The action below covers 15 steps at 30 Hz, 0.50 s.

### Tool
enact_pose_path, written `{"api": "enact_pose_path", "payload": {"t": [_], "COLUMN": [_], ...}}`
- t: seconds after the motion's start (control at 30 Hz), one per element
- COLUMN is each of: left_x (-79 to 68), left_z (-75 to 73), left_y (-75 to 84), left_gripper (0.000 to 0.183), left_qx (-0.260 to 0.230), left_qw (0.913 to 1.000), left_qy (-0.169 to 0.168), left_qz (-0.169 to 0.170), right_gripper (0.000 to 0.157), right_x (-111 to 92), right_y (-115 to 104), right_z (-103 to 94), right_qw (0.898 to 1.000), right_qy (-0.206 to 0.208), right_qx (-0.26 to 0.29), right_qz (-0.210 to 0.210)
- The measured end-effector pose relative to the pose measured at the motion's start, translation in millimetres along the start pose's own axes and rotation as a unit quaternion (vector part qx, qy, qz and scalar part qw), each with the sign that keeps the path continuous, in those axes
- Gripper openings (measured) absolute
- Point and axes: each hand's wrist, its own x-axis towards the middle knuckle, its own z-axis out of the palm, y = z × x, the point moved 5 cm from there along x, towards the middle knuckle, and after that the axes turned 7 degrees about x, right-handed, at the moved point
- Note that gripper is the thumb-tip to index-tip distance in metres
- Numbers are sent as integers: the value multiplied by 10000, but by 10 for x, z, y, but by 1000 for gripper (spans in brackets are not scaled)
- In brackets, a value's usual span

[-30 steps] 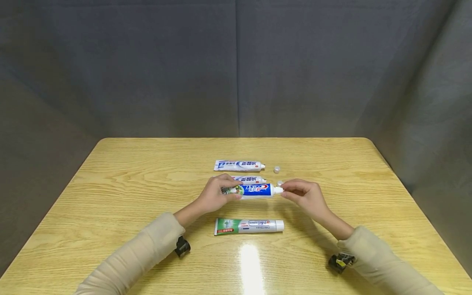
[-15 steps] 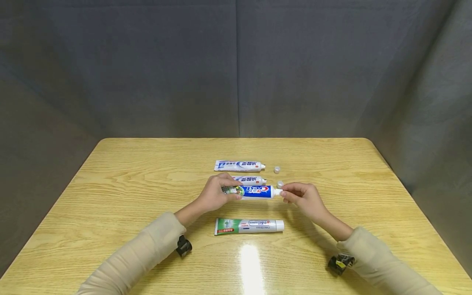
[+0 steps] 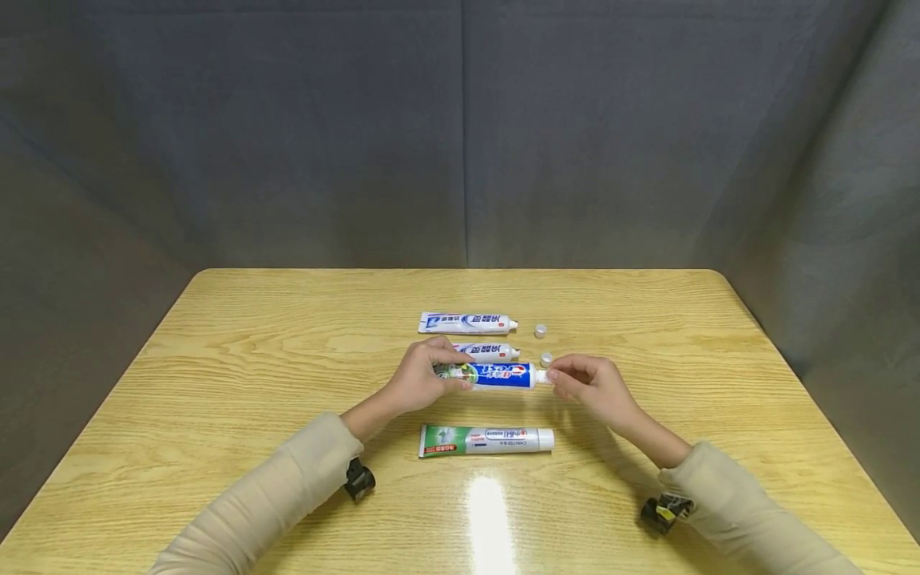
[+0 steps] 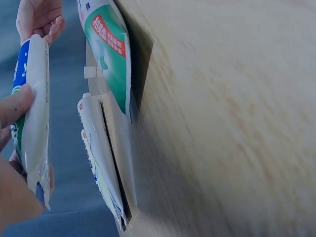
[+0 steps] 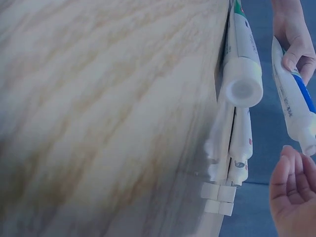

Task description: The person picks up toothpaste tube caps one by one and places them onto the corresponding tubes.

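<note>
My left hand grips a blue and white toothpaste tube near its tail, thumb on the near side and fingers on the far side. The tube lies level above the table, its white cap toward the right. At that end, my right hand pinches the cap between thumb and fingers. In the right wrist view, curled fingers are right at the tube's end; the thumb is hidden. A green and white toothpaste tube rests on the table nearer me.
Two white toothpaste tubes lie uncapped farther back: the rear tube in full, the front tube partly behind my left hand. Beside their nozzles sit two loose white caps, a rear cap and a front cap. Grey curtains surround the wooden table.
The blue and white tube has rolled slightly, so its label faces differently, and it has shifted a little toward me. Right fingers remain at the cap, turned slightly; left hand barely moves.
</note>
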Motion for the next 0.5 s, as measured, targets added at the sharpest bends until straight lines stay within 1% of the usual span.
{"api": "enact_pose_path", "payload": {"t": [0.13, 0.27, 0.33, 0.5], "left_x": [2, 13, 17, 16], "left_z": [8, 16, 18, 18], "left_y": [9, 9, 9, 13], "left_gripper": [33, 31, 30, 27], "left_qx": [73, 229, 270, 149], "left_qw": [10000, 9997, 9995, 9996], "left_qy": [25, 91, 141, 220], "left_qz": [-37, -56, -9, 105], "right_gripper": [20, 18, 17, 16], "right_x": [0, 2, 1, -6], "right_y": [-17, -23, -18, -5], "right_z": [-2, -1, -2, -2], "right_qw": [9999, 10000, 10000, 9999], "right_qy": [12, 43, 77, 123], "right_qx": [98, 50, 19, 45], "right_qz": [32, 14, 7, 23]}}
